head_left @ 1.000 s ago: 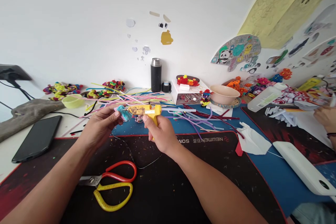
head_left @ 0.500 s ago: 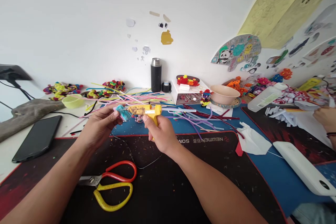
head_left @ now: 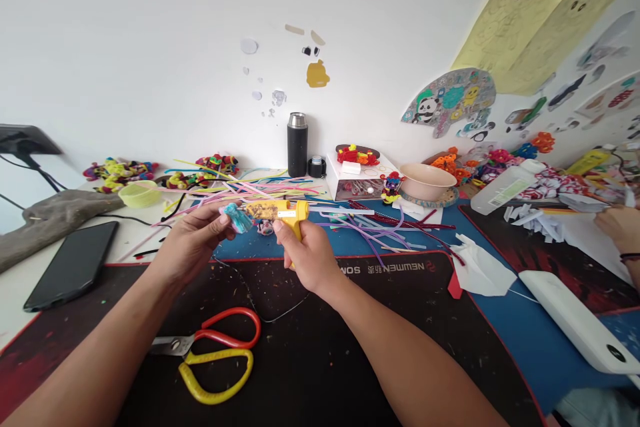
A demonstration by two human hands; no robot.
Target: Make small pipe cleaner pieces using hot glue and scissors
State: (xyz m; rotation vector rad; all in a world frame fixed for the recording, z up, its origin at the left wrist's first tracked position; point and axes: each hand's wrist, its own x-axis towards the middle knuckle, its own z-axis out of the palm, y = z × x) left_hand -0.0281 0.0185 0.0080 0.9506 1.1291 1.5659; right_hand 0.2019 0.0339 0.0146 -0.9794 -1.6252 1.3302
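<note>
Yellow plastic, stained brown toward the nozzle, marks the glue gun (head_left: 270, 211) that I have in my right hand (head_left: 310, 253), closed round the handle with the thumb along its near side. My left hand (head_left: 190, 240) pinches a small turquoise fuzzy piece (head_left: 238, 219) between thumb and fingers, just left of the nozzle and, from this camera, beyond the far edge of the black mat (head_left: 320, 373); whether tip and fuzz touch, I can't tell. I'd judge the work partway through: the piece already has some shape, with a paler lilac bit at its left end, but the gluing looks unfinished, with gun and piece held up together. No bead of glue is plain at this size. Scissors (head_left: 217, 353) lie near left, free of either hand, and loose coloured strands (head_left: 260, 190) spread on the far side.
</note>
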